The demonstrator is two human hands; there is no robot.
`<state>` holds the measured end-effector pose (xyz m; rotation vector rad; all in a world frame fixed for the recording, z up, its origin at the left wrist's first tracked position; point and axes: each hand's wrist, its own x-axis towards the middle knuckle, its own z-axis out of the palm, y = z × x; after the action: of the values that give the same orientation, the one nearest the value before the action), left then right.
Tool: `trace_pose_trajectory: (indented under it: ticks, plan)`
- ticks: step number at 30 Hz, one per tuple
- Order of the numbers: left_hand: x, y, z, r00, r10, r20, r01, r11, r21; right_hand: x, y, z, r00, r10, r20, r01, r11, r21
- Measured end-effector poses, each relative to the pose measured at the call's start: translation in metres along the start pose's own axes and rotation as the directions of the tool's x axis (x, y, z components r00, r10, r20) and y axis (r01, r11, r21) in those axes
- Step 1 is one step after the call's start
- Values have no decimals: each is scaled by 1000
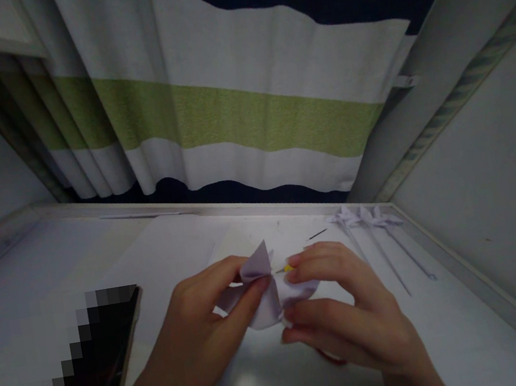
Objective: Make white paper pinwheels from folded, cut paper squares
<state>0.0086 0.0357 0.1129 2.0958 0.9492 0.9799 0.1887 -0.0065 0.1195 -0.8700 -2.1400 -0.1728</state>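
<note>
A folded white paper pinwheel (264, 290) is held over the white desk (316, 373) between both hands. My left hand (201, 326) pinches its left flaps between thumb and fingers. My right hand (350, 315) is closed at the pinwheel's right side, its thumb and forefinger on a small yellow-headed pin (288, 268) that points into the paper's centre. Part of the pinwheel is hidden behind my fingers.
Three finished paper pinwheels on sticks (371, 227) lie at the desk's back right. A dark phone (97, 355) rests at the left. A thin dark needle-like object (317, 234) lies near the back edge. A striped curtain (235, 112) hangs behind; walls close both sides.
</note>
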Motion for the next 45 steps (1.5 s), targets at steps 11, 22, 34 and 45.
trace_pose_trajectory:
  ticks: [11,22,34,45]
  plan:
    - [-2,6,-6,999,35,5,-35,999,31,-2,0,3,999,20,-45,-19,999,40]
    - [-6,6,-4,998,64,3,-64,997,39,-3,1,7,997,-22,-72,24,999,24]
    - [-8,7,-8,980,192,53,-193,981,11,-3,0,5,988,147,-57,-126,954,270]
    - [-7,11,-8,996,65,63,-64,998,-14,-2,-4,-2,982,188,22,-188,954,232]
